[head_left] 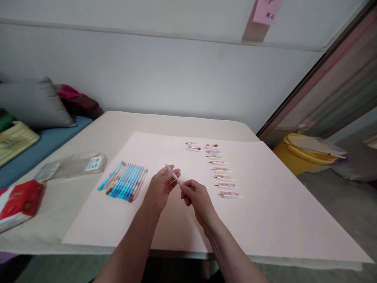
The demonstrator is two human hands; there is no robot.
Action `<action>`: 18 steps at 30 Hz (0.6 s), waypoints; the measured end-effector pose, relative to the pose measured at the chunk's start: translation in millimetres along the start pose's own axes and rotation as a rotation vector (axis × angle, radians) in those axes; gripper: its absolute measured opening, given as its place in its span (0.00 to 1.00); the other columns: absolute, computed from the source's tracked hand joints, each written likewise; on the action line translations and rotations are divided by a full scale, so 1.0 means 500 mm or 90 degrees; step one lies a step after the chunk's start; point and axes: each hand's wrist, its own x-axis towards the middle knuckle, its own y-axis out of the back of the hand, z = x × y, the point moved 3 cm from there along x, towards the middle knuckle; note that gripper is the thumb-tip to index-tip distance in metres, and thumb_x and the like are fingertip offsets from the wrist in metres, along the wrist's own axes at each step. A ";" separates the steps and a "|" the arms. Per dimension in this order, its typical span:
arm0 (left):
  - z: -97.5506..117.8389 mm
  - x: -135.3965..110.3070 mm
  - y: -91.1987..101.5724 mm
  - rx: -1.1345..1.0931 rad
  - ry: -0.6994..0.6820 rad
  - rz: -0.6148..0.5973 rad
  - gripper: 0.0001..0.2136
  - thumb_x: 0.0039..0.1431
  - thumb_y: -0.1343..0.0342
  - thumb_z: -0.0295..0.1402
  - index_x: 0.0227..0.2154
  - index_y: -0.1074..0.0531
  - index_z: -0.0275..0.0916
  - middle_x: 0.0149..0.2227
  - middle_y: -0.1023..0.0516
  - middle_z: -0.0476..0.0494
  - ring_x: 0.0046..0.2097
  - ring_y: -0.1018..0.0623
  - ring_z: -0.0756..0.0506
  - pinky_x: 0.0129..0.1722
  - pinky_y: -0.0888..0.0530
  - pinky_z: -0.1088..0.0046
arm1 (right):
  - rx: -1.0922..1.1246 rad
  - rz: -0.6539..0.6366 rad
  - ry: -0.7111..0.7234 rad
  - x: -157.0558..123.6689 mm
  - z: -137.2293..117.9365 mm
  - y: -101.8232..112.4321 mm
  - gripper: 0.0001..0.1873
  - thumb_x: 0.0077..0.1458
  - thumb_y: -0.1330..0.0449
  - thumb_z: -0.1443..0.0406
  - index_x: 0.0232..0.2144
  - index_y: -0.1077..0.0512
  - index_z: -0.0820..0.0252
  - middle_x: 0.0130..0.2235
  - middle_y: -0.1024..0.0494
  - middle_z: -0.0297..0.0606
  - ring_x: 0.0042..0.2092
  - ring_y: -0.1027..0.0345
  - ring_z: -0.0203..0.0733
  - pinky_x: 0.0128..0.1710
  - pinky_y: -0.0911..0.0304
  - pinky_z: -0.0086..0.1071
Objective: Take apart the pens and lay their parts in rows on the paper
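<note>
A slim whitish pen is held at a slant between my two hands, above the pink sheet. My left hand has its thumb and fingers around the upper part, with some fingertips apart. At the lower end my right hand pinches the pen between thumb and fingers. To the left lies a row of blue, tan and clear pens, side by side. On the right, a column of separated pen parts runs away from me, with more parts beside its far end.
A clear plastic bag and a red and white packet lie at the table's left. Beyond them are a grey cushion and a blue seat. A yellow bucket stands off the right edge; a white wall bounds the back.
</note>
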 end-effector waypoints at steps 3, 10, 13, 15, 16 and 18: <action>0.002 0.002 0.001 -0.030 0.015 -0.019 0.14 0.48 0.39 0.30 0.39 0.28 0.34 0.43 0.25 0.36 0.44 0.25 0.44 0.44 0.30 0.68 | 0.001 0.010 -0.001 0.000 -0.001 0.003 0.08 0.48 0.41 0.63 0.23 0.34 0.61 0.19 0.31 0.29 0.18 0.46 0.28 0.18 0.55 0.26; -0.003 0.009 0.017 0.052 -0.001 0.036 0.10 0.47 0.37 0.36 0.30 0.29 0.36 0.33 0.25 0.45 0.34 0.26 0.51 0.36 0.30 0.74 | 0.006 0.033 0.006 -0.006 -0.009 -0.004 0.07 0.47 0.41 0.64 0.22 0.35 0.61 0.18 0.32 0.28 0.17 0.48 0.28 0.18 0.56 0.26; -0.005 0.007 0.013 0.013 0.054 -0.009 0.13 0.50 0.40 0.36 0.37 0.28 0.35 0.41 0.24 0.38 0.41 0.25 0.45 0.39 0.28 0.69 | -0.010 0.053 0.016 -0.006 -0.014 -0.001 0.08 0.47 0.42 0.63 0.22 0.35 0.61 0.18 0.32 0.29 0.17 0.48 0.28 0.18 0.56 0.26; -0.004 0.005 0.010 0.005 0.063 -0.027 0.12 0.50 0.40 0.32 0.38 0.28 0.34 0.41 0.24 0.36 0.43 0.24 0.44 0.41 0.28 0.68 | -0.021 0.057 0.022 -0.005 -0.016 0.002 0.08 0.46 0.41 0.63 0.22 0.35 0.61 0.17 0.32 0.29 0.17 0.48 0.28 0.18 0.56 0.26; -0.004 0.004 0.009 0.006 0.059 -0.029 0.11 0.50 0.40 0.30 0.37 0.28 0.34 0.40 0.24 0.36 0.42 0.24 0.45 0.41 0.28 0.69 | -0.026 0.058 0.024 -0.005 -0.016 0.003 0.08 0.46 0.41 0.63 0.22 0.35 0.61 0.17 0.32 0.29 0.17 0.48 0.28 0.18 0.56 0.26; -0.003 0.003 0.009 0.008 0.043 -0.016 0.08 0.49 0.40 0.27 0.33 0.28 0.34 0.38 0.23 0.38 0.39 0.24 0.48 0.40 0.28 0.72 | -0.036 0.060 0.027 -0.004 -0.016 0.005 0.08 0.46 0.41 0.63 0.22 0.35 0.60 0.17 0.32 0.28 0.17 0.48 0.28 0.18 0.55 0.26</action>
